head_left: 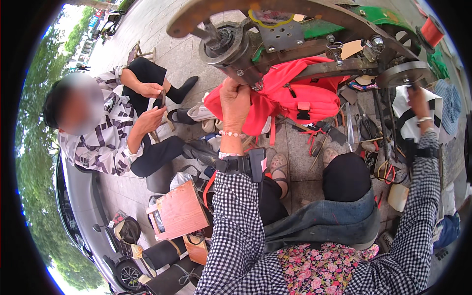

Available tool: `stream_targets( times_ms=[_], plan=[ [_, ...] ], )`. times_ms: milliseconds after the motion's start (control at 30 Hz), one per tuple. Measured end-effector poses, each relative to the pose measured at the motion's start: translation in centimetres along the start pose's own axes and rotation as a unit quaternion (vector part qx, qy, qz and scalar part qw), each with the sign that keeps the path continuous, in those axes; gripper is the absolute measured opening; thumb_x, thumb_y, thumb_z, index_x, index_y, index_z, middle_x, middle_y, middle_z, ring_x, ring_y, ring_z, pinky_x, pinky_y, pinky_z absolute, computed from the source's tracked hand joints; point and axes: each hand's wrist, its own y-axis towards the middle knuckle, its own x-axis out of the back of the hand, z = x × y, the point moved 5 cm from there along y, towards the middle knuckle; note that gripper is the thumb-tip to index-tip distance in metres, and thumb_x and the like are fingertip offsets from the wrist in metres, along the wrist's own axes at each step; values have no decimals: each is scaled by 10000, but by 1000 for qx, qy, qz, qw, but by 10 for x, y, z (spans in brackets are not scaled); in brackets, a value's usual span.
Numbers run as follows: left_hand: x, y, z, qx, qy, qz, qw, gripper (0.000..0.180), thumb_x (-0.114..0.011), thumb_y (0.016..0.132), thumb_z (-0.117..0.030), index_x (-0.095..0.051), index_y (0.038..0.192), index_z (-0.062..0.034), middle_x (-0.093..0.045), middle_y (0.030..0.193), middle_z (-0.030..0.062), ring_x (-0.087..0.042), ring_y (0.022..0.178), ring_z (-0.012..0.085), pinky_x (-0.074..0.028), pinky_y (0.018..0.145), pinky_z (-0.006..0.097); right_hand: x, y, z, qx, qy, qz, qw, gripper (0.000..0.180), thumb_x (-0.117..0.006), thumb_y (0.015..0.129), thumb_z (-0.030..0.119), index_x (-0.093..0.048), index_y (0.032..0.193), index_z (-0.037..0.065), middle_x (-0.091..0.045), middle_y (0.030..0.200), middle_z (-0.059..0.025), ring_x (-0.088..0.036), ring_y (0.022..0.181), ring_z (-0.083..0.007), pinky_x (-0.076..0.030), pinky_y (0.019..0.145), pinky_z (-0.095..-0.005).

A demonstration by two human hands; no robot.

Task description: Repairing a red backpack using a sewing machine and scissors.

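Red backpack [305, 105] is under the head of a heavy metal sewing machine [231, 46], main panel spread out to the right of the needle column, black buckle [303, 114] and zip pull facing up. Left hand [234, 101] is narrow, curled on the red fabric right beside the bottom of the column; fingertips are hidden by cloth and machine. Right hand [419, 104] is up at the handwheel [404, 73], fingers at its lower edge; can't tell whether they're closed on a handle or just touching. Red thread spool [431, 32] sits above the wheel at the machine's right end. Green-painted frame part [388, 17] shows behind the arm. On the paving below the bag: black-handled scissors [368, 128], a screwdriver [318, 149], plus other loose hand tools. The person's sandaled feet are near the tools; denim cloth [319, 221] lies over the lap, floral apron [319, 268] above it. Left wrist carries a beaded bracelet [231, 133] and a black strapped device [243, 166]. To the left, a wooden box [179, 210] stands tilted among dark bags and rolls. Further left, another person [103, 123] sits holding a phone [160, 100] in both hands; grey car [88, 206] parked behind.
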Motion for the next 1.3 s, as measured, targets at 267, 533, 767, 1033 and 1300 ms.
stream_targets(
  times_ms=[267, 533, 767, 1033, 1300],
  plan=[
    [6, -6, -9, 34, -43, -47, 997, 126, -465, 735, 74, -551, 779, -7, -543, 747, 21, -481, 715, 109, -377, 669, 232, 1, -60, 156, -45, 88, 40, 994, 260, -495, 813, 272, -484, 916, 33, -515, 603, -44, -507, 441, -114, -407, 401, -223],
    [-1, -6, -9, 14, 24, 31, 999, 239, -408, 780, 62, -567, 945, -6, -580, 851, 5, -509, 716, 53, -410, 608, 190, -7, 2, -4, -32, -5, 8, 999, 233, -484, 800, 203, -497, 892, -11, -476, 548, -67, -473, 407, -143, -376, 364, -271],
    [-3, -23, -44, 212, -98, 23, 972, 297, -449, 769, 34, -479, 1064, 26, -565, 954, 96, -569, 603, 128, -453, 505, 215, -80, -62, 107, -15, 72, 20, 997, 254, -522, 792, 179, -469, 912, -38, -511, 560, -122, -509, 398, -188, -396, 369, -307],
    [7, -44, -93, -54, 133, -208, 967, 413, -512, 727, 4, -436, 1130, 57, -496, 1101, 210, -600, 770, 241, -491, 651, 306, -78, -63, 109, -54, 40, 29, 997, 265, -522, 788, 184, -458, 897, -50, -516, 525, -150, -519, 392, -241, -410, 394, -341],
    [-35, -34, -95, -66, 114, -132, 982, 842, -715, 608, -99, -221, 1268, 71, -333, 1259, 246, -345, 1174, 297, -260, 980, 340, -78, -61, 108, -47, 30, 22, 998, 253, -520, 780, 186, -454, 871, -41, -517, 539, -170, -526, 406, -262, -420, 415, -352]
  ],
)
